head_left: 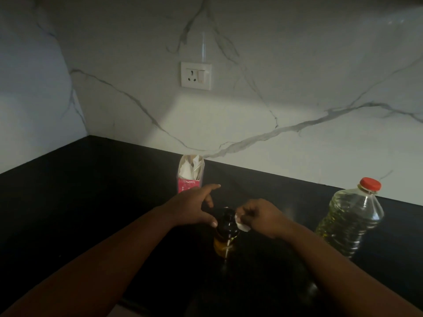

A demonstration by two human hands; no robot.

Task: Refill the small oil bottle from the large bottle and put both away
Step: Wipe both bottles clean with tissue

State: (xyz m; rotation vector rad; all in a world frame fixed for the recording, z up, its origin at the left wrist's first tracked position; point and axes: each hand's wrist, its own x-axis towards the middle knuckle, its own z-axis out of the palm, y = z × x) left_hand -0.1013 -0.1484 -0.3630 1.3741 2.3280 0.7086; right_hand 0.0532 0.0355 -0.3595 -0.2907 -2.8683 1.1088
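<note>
The small oil bottle (225, 236) stands upright on the black counter (91, 202), with a dark top and amber oil in its lower part. My left hand (194, 208) hovers just left of its top, fingers spread, thumb tip touching the dark neck. My right hand (261, 217) is closed on a small white tissue piece (242, 224) pressed against the right side of the bottle's top. The large clear oil bottle (350, 221) with a red cap (370, 184) stands upright to the right, apart from both hands, holding yellowish oil.
A pink tissue pack (190, 177) with white tissues sticking out stands behind my left hand, near the marble wall. A white wall socket (196, 75) sits above it. The counter runs into a corner at the far left.
</note>
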